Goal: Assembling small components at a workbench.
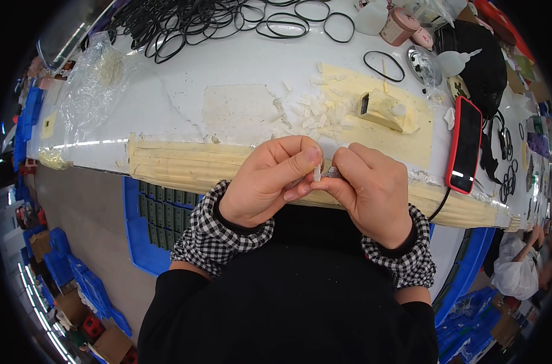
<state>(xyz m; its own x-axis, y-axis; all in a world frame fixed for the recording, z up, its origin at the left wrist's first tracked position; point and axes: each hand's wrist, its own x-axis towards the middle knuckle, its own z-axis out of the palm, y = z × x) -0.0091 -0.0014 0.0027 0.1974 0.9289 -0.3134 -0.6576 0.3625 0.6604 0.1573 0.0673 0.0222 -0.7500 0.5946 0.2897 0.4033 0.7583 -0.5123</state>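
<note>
A person's two hands meet at the near edge of a white table (227, 67), seen from above. Between them is a small white piece (317, 173), short, narrow and upright, too small to make out in detail. It sits just above the table's taped front edge (179, 167).

The left hand (267, 182) is curled, with thumb and forefinger pinched closed on the piece from the left. The right hand (373, 188) is also curled, its fingertips pressed against the piece from the right; a thin greyish tip (333, 173) shows by those fingers, but what it is cannot be told. Both wrists wear checked cuffs (218, 233) over black sleeves.

Just beyond the hands lies a scatter of similar white bits (315, 112) on a patch of yellowish tape, with a small tape-wrapped block (385, 109) beside it. A red phone (465, 144) lies to the right. Black rubber rings (191, 24) are heaped at the far edge.
</note>
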